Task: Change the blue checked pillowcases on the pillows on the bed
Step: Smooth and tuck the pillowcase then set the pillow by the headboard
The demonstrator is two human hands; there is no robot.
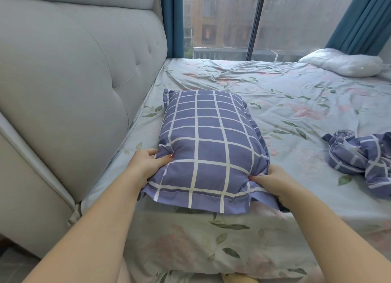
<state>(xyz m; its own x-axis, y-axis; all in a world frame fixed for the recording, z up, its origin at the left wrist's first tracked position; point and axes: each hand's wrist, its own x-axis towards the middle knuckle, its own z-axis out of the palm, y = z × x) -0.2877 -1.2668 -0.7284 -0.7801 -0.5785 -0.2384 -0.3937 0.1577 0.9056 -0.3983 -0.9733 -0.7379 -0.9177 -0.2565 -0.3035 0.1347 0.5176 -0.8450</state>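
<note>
A pillow in a blue checked pillowcase [209,143] lies on the floral bed sheet [285,104] near the bed's front edge. My left hand [148,164] grips the pillow's near left corner, fingers pinching the fabric. At the near right corner my right hand [273,183] holds the case's flap. A second blue checked pillowcase [359,155], with no pillow in it, lies crumpled on the sheet to the right. A bare white pillow [342,62] rests at the far right of the bed.
A grey padded headboard [74,81] rises along the left side. A large window [254,22] with teal curtains [364,18] stands behind the bed. The sheet hangs over the bed's front edge [211,240] below my arms.
</note>
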